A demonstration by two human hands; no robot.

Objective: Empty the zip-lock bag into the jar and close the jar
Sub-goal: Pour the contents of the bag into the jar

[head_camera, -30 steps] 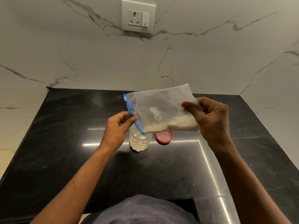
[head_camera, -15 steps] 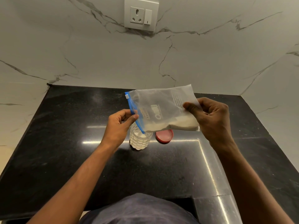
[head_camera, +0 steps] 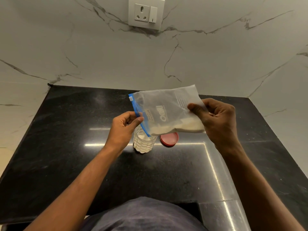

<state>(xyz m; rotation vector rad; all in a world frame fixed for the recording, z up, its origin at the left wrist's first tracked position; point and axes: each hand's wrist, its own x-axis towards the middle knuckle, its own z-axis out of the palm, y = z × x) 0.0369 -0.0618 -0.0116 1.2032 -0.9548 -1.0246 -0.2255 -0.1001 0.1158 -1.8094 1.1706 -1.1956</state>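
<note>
Holding a zip-lock bag (head_camera: 168, 110) sideways in the air above a black granite countertop (head_camera: 66, 155), mouth end to the left, bottom end to the right. Left hand (head_camera: 124, 129) pinching the blue zipper strip (head_camera: 139, 115) between thumb and forefinger, other fingers curled loosely. Right hand (head_camera: 218, 120) closed on the bag's bottom corner, thumb pressed on the front face, fingers wrapped behind. Whether the zipper is parted, impossible to tell. White powdery contents (head_camera: 176, 127) gathered along the bag's lower edge, sloping down toward the zipper corner. That lower corner poised directly over the open mouth of a clear textured jar (head_camera: 144, 144), standing upright on the countertop and already partly filled with the same white stuff. Red lid (head_camera: 169, 139) lying flat on the countertop just to the right of the jar, partly hidden behind the bag's lower edge. White marble wall (head_camera: 83, 55) behind, with a socket and switch plate (head_camera: 146, 13) up high. Dark shirt (head_camera: 143, 215) visible at the bottom edge.
</note>
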